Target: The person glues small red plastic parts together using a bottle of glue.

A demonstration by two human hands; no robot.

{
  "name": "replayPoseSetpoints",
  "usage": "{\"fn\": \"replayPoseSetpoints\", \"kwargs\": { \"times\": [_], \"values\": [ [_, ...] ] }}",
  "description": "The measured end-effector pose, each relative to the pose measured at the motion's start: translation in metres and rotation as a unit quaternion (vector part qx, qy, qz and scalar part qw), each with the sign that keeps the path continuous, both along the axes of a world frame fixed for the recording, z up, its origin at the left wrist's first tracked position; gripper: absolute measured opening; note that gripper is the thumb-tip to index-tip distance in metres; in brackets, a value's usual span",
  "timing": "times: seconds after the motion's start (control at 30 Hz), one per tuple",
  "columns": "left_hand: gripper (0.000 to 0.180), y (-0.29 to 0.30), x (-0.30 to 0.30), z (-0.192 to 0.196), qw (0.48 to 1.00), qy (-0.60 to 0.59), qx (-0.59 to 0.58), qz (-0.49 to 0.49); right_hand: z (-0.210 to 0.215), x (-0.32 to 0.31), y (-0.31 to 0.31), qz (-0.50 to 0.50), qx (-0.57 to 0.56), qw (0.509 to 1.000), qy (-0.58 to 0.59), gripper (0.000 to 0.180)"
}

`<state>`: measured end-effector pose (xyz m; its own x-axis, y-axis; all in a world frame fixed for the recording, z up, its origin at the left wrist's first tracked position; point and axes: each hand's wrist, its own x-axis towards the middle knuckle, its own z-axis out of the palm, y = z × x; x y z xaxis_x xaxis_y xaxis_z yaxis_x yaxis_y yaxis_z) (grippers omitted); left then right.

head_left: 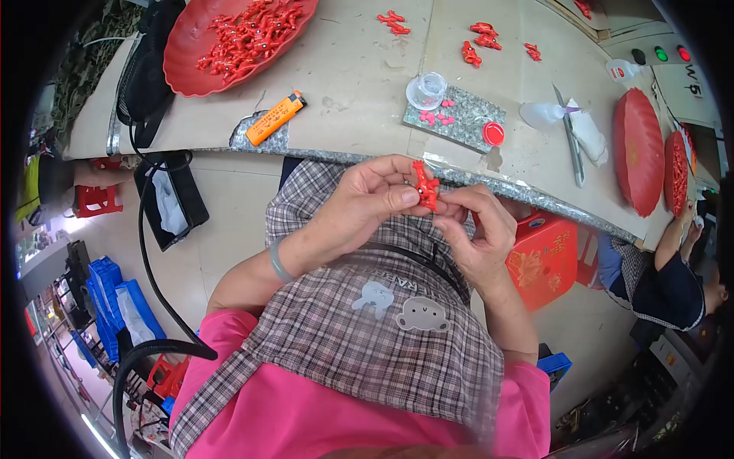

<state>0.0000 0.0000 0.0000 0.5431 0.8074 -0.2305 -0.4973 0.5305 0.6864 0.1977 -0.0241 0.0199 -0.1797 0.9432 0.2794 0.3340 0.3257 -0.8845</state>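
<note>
Red figurine [427,193]: one, held up off the worktop [352,99], just on the wearer's side of its front edge [336,156]. Left hand [382,195] clamped on it, thumb and fingers gripping from the left. Right hand [483,226] had thumb and forefinger close at its right side; could not tell whether they pinched it.

Counts. Loose red pieces [485,37]: three small groups across the far part; pieces overlapped, so no firm number. Scalloped red dishes: three. Big dish [174,65], far left, was heaped with red pieces too many to count; tall dish [638,157] stood at right; third dish [671,195], just beyond, also carried red pieces. Orange lighter [277,118]: one. Speckled slab [465,126]: one, bearing one clear cup [426,92], one red cap [493,134] and a scatter of pink bits [437,118] too small to count. Right of slab: one squeeze bottle [540,115], one knife [575,149], one white wrap [589,138].

Edges and room. Front edge ran just beyond both hands, bending toward the rim of view. Slab lay near that edge, lighter nearer the left. Between those two, well apart, ran a wide stretch of open surface, reaching back to the loose pieces. Right side was tighter: bottle, knife and wrap sat close together.
</note>
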Motion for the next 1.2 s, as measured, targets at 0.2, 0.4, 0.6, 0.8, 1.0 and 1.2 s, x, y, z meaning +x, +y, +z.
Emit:
{"fn": "replayPoseSetpoints", "kwargs": {
  "times": [0.2,0.4,0.6,0.8,1.0,1.2],
  "values": [
    [0.035,0.002,-0.007,-0.009,0.98,-0.164,-0.108,-0.029,0.002,0.003,0.0,-0.01,0.042,0.998,0.037,0.022],
    [0.039,0.001,-0.008,-0.009,0.951,-0.263,-0.161,-0.027,0.0,0.002,0.0,-0.013,0.047,0.999,0.017,0.019],
    [0.038,0.003,-0.008,-0.002,0.937,-0.282,-0.203,-0.042,0.001,0.001,0.0,-0.018,0.028,0.999,0.013,0.018],
    [0.037,0.001,-0.009,-0.006,0.931,-0.286,-0.224,-0.038,-0.001,-0.001,-0.001,-0.02,0.013,1.0,0.016,0.018],
    [0.041,0.0,-0.007,-0.013,0.915,-0.352,-0.187,-0.066,-0.001,-0.001,-0.001,-0.021,0.007,1.0,0.002,0.018],
    [0.044,0.002,-0.006,-0.011,0.913,-0.351,-0.185,-0.09,0.002,-0.003,-0.002,-0.051,-0.029,0.997,0.046,0.02]
  ]
}}
